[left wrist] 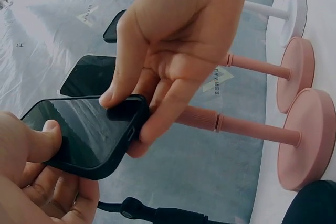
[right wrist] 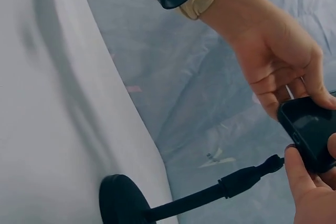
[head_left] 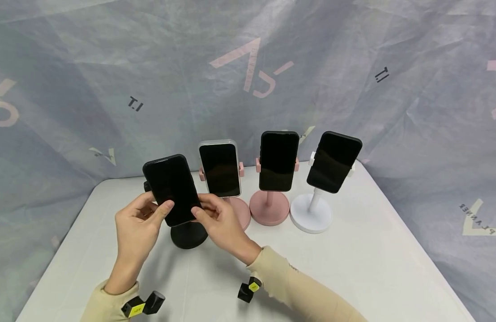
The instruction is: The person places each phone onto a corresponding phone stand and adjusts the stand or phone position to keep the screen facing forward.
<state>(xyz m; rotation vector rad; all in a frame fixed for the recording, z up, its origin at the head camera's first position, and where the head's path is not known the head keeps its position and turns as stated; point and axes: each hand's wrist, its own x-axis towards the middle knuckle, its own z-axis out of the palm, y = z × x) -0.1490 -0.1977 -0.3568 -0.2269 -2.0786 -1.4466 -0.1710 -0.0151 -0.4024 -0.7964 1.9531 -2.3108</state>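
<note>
Both hands hold a black smartphone [head_left: 173,185], screen toward me and slightly tilted, over a black phone stand [head_left: 189,235] at the left of the row. My left hand [head_left: 137,226] grips its left edge, thumb on the screen and fingers behind. At the lower right corner, my right hand [head_left: 221,221] pinches the phone between thumb and fingers. In the right wrist view, the stand's black stem [right wrist: 210,196] rises from its round base [right wrist: 123,200] to just behind the phone. The stand's clamp is mostly hidden behind the phone.
To the right stand a silver-edged phone [head_left: 220,170] on a pink stand [head_left: 239,212], a black phone [head_left: 278,161] on another pink stand [head_left: 270,209], and a tilted black phone [head_left: 334,162] on a white stand [head_left: 311,214]. A grey patterned cloth [head_left: 171,80] hangs behind the white table [head_left: 352,250].
</note>
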